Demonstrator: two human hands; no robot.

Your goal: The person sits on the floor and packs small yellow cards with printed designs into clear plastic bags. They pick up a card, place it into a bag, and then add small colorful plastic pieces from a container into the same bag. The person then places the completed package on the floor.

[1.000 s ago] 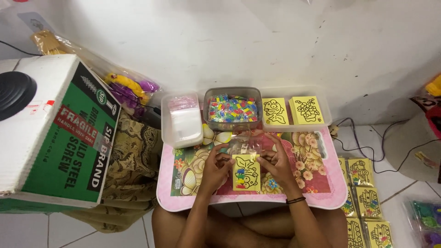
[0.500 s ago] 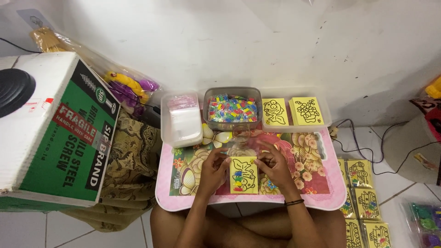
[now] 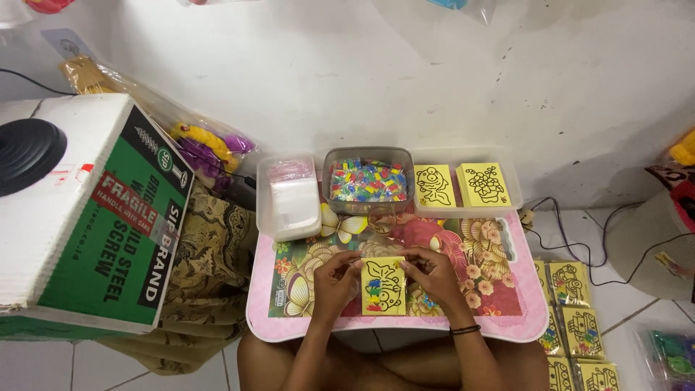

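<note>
Yellow card (image 3: 383, 285) sits upright on the pink desk (image 3: 289, 327), pinched between both hands: left hand (image 3: 334, 281) curled on its left edge, right hand (image 3: 428, 275) on its right. Beyond, a bead tub (image 3: 367, 179), then 2 cards (image 3: 463, 185) by the wall.

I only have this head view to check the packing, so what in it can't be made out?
- Yellow card: whether it sits inside a clear sleeve; too small, and the left hand and right hand cover its side edges.
- Container of coloured packets: contents too small to identify.
- Stack of clear bags: count unreadable; glare.
- Packed cards on the floor: the lower ones cut off by the bottom edge.
</note>
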